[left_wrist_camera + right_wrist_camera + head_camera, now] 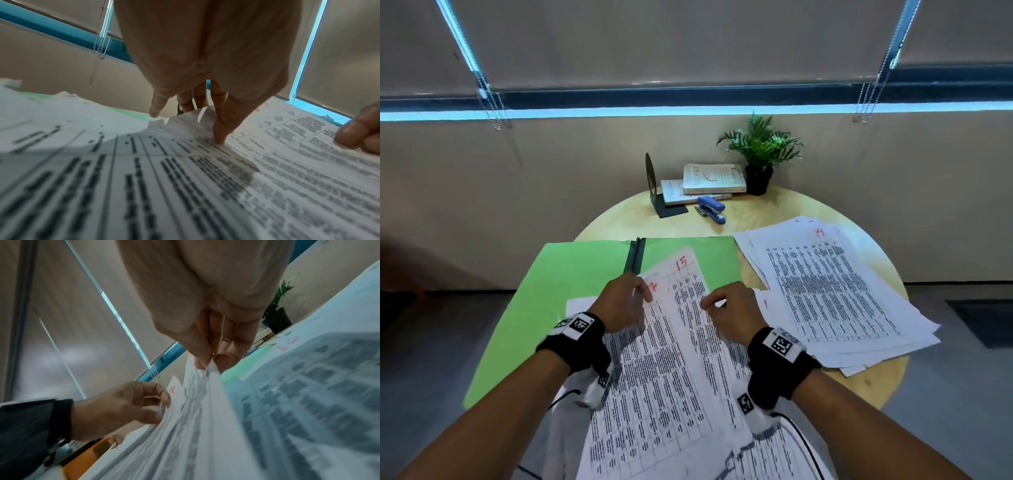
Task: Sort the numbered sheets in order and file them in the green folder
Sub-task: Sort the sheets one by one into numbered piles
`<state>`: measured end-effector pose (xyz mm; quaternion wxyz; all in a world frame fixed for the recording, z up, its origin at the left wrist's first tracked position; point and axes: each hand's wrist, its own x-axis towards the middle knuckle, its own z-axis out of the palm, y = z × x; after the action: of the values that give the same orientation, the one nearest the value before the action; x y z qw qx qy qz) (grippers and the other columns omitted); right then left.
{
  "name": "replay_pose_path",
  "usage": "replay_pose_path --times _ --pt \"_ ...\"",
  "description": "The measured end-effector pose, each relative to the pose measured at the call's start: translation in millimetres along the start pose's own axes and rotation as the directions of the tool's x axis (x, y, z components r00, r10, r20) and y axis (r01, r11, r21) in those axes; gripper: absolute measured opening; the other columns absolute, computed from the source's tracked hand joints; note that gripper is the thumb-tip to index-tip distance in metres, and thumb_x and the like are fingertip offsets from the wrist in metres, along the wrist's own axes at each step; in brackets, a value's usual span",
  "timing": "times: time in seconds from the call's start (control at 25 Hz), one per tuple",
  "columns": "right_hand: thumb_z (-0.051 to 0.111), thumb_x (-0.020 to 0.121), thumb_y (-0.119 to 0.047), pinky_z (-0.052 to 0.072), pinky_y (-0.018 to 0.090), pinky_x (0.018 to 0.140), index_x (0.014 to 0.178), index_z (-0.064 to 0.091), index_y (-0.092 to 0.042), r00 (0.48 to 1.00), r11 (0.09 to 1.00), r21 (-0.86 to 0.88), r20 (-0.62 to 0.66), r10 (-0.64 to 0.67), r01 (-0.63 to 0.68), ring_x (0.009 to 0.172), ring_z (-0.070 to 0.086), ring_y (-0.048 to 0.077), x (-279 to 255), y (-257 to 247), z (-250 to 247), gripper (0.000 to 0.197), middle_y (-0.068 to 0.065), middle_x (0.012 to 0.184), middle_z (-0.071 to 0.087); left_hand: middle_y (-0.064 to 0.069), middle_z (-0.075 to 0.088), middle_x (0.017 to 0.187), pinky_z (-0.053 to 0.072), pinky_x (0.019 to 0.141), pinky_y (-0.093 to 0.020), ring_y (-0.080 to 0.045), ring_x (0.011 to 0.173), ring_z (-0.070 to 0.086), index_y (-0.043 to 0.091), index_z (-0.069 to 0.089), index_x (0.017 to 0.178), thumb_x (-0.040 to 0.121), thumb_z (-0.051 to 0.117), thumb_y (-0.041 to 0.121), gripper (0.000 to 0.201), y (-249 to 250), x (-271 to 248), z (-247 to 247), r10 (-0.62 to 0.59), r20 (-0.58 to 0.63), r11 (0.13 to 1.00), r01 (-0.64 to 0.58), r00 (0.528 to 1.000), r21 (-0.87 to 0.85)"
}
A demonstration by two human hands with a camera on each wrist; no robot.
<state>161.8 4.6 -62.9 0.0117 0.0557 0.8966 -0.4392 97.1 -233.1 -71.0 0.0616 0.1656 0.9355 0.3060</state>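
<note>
The sorting looks only partly done. The person's left hand (625, 301) and right hand (732, 313) both work a held batch of sheets (654, 370) fanned towards the body, and nothing is fastened into the green folder (571, 274) yet, as far as I can judge. The folder lies open and flat beyond and below the fingertips, its dark clip strip (634, 255) just past the left fingers, and the top sheet with a red 15 (681, 263) lies across its right half. Out past the right fingers a loose pile of sheets (835, 291) spreads on the round table (756, 212), so that pile, the ordering and the filing itself seem to remain. The left wrist view shows what the head view hides: the left thumb (221, 129) presses onto a printed page while the other left fingers reach behind a lifted corner, holding it. The right wrist view shows the right thumb and forefinger (202, 356) pinching the raised edge of a sheet, which from above is only a curled fist. Only the head view takes in the stapler (711, 208), books (709, 181) and potted plant (760, 150) far beyond both hands.
</note>
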Motion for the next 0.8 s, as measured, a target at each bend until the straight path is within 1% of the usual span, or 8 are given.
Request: replay_pose_path --times 0.12,0.2,0.32,0.4,0.52,0.64,0.72,0.8 --pt "0.062 0.090 0.002 0.045 0.008 0.046 0.087 0.077 -0.010 0.988 0.992 0.100 -0.124 0.089 -0.077 0.040 0.057 -0.004 5.9 15.8 -38.8 0.020 0.004 0.080 0.071 -0.003 0.057 0.101 0.045 0.062 -0.020 -0.020 0.084 0.056 0.021 0.062 0.088 0.089 0.053 0.005 0.019 -1.1 -1.0 2.7 0.025 0.036 0.999 -0.025 0.999 0.019" --pt "0.059 0.090 0.006 0.043 0.011 0.039 0.086 0.076 -0.007 0.952 0.978 0.155 -0.251 0.175 -0.139 0.032 0.052 -0.001 16.5 31.4 -80.0 0.022 -0.002 0.057 0.068 -0.005 0.057 0.104 0.051 0.071 -0.031 -0.022 0.088 0.058 0.019 0.063 0.089 0.089 0.055 0.005 0.017 -0.7 0.3 4.5 0.009 0.072 1.000 -0.011 0.997 0.024" --pt "0.059 0.087 0.004 0.049 0.015 0.071 0.090 0.078 -0.009 0.921 0.974 -0.037 -0.335 0.199 -0.224 0.080 0.073 0.011 36.6 65.7 -139.5 0.023 0.010 0.096 0.076 -0.002 0.056 0.106 0.050 0.081 -0.037 -0.020 0.097 0.057 0.022 0.063 0.090 0.089 0.055 0.007 0.016 -3.8 3.5 7.8 0.006 0.099 0.996 -0.014 0.995 0.083" --pt "0.062 0.082 0.002 0.046 0.021 0.092 0.095 0.078 -0.009 0.920 0.937 -0.201 -0.332 0.208 -0.284 0.110 0.066 0.024 49.3 90.5 -170.1 0.024 0.012 0.114 0.072 -0.002 0.055 0.106 0.050 0.080 -0.035 -0.018 0.096 0.056 0.022 0.062 0.091 0.090 0.054 0.008 0.016 -6.2 5.9 8.8 -0.001 0.112 0.993 -0.012 0.994 0.118" --pt "0.064 0.077 -0.003 0.052 0.026 0.080 0.082 0.072 -0.008 0.925 0.827 -0.422 -0.249 0.288 -0.371 0.106 0.064 0.031 63.8 114.4 -196.8 0.011 0.010 0.097 0.068 -0.002 0.054 0.105 0.051 0.079 -0.035 -0.018 0.093 0.056 0.018 0.064 0.091 0.087 0.057 0.006 0.014 -2.7 9.9 8.7 -0.027 0.133 0.989 0.007 0.991 0.144" --pt "0.058 0.074 -0.001 0.027 0.022 0.047 0.059 0.039 -0.009 0.932 0.714 -0.606 -0.157 0.327 -0.352 0.073 0.057 0.031 81.1 132.5 -200.5 0.025 0.008 0.067 0.047 -0.002 0.053 0.102 0.052 0.076 -0.037 -0.021 0.092 0.056 0.014 0.064 0.089 0.084 0.058 0.001 0.015 5.6 10.8 8.2 -0.057 0.159 0.986 0.030 0.986 0.166" --pt "0.061 0.074 0.000 0.031 0.021 0.048 0.060 0.039 -0.009 0.936 0.670 -0.674 -0.098 0.338 -0.312 0.070 0.052 0.028 80.5 134.1 -191.6 0.028 0.007 0.068 0.046 0.000 0.052 0.100 0.052 0.076 -0.036 -0.021 0.093 0.054 0.013 0.063 0.089 0.081 0.057 -0.004 0.020 8.2 12.4 8.8 -0.080 0.186 0.977 0.040 0.979 0.208" --pt "0.064 0.074 -0.001 0.046 0.029 0.069 0.071 0.054 -0.007 0.944 0.620 -0.734 -0.086 0.319 -0.276 0.088 0.054 0.030 76.6 133.2 -182.4 0.012 0.010 0.090 0.051 0.002 0.051 0.097 0.050 0.077 -0.033 -0.020 0.095 0.054 0.015 0.063 0.088 0.078 0.055 -0.007 0.025 8.6 15.6 8.8 -0.077 0.198 0.966 0.024 0.977 0.258"
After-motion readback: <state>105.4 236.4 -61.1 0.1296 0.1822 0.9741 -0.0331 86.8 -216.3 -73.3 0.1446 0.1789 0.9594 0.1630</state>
